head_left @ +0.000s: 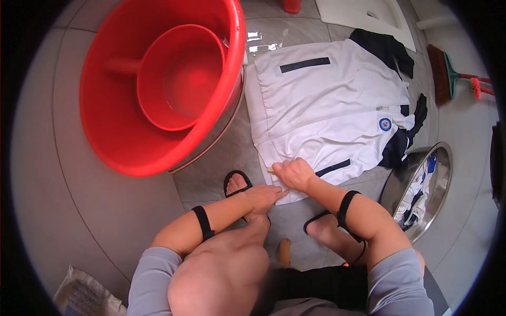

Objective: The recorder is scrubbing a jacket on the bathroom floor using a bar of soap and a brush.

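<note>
A white zip jacket with black sleeves (328, 102) lies spread on the grey tiled floor, its front facing up and its hem towards the red bucket. My right hand (295, 173) is closed around a small yellowish piece (271, 170), possibly soap, and rests on the near corner of the jacket by the hem. Most of that piece is hidden by my fingers. Beside it, my left hand (264, 199) holds the edge of the same corner, fingers bent at the cloth. Dark strips mark both pockets, and a round blue badge (385, 124) sits on the chest.
A large red bucket (233, 79) stands at the left with a red dipper (182, 79) inside. To the right, a metal basin (444, 177) contains clothes. A broom (444, 75) leans at the far right. Behind the jacket is a white squat-toilet pan (355, 14). Wet floor (269, 39) glistens near the bucket.
</note>
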A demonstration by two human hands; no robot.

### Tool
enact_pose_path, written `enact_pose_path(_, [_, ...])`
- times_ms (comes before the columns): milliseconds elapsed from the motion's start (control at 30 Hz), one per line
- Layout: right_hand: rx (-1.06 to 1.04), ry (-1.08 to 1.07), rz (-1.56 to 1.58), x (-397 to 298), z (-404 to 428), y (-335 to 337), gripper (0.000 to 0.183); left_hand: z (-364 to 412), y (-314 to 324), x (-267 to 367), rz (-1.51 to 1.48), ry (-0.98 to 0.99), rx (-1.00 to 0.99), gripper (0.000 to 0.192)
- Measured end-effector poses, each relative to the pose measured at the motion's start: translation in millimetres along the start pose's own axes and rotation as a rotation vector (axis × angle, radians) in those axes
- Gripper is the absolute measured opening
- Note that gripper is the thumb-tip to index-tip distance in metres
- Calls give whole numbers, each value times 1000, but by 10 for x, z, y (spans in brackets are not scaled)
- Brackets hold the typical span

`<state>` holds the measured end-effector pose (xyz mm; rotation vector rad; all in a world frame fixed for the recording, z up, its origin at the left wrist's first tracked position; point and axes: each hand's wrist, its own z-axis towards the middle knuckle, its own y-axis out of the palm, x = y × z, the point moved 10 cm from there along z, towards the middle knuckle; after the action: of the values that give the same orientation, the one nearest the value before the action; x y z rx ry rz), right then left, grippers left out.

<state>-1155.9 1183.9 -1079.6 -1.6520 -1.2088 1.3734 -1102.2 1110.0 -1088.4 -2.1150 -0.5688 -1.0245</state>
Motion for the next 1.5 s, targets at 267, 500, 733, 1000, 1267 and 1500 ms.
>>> enact_pose_path(267, [208, 253, -94, 630, 991, -606, 16, -215, -1321, -121, 161, -211, 752, 45])
enact_pose_path(500, [10, 55, -90, 414, 885, -389, 22, -248, -959, -51, 189, -152, 512, 50])
enact_pose_path(733, [-81, -66, -65, 31, 663, -143, 23, -219, -816, -104, 266, -155, 371, 58])
enact_pose_path(1000, [159, 344, 65, 808, 488, -509, 23, -158, -918, 131, 471, -98, 424, 61])
enact_pose_path(1267, [283, 864, 35, 1948, -377, -618, 29, -365, -1340, -176, 305, -325, 442, 73])
enact_pose_path(1500, [73, 626, 67, 1130, -975, -74, 26, 37, -1385, 25, 449, -355, 390, 87])
